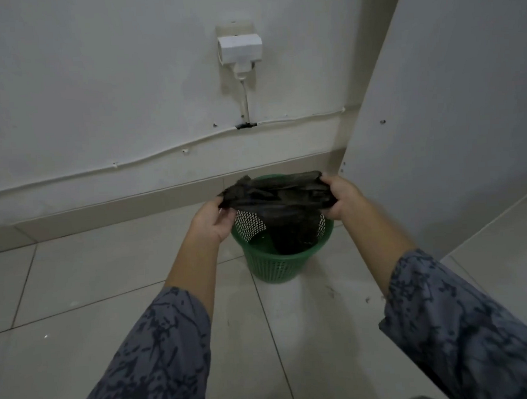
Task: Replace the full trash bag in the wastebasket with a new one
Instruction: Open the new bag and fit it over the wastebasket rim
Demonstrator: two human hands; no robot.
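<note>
A green mesh wastebasket (276, 265) stands on the tiled floor close to the wall. Above its mouth hangs a black trash bag (280, 195), stretched between both hands, with its lower part drooping down inside the basket. My left hand (212, 217) grips the bag's left end. My right hand (343, 195) grips the bag's right end. The bag covers the basket's far rim. Both forearms wear grey patterned sleeves.
A white wall runs behind the basket, with a power adapter (240, 48) plugged in above and a thin cable (150, 158) clipped along it. A white panel (453, 113) rises just right of the basket. Pale floor tiles (107, 268) spread to the left and front.
</note>
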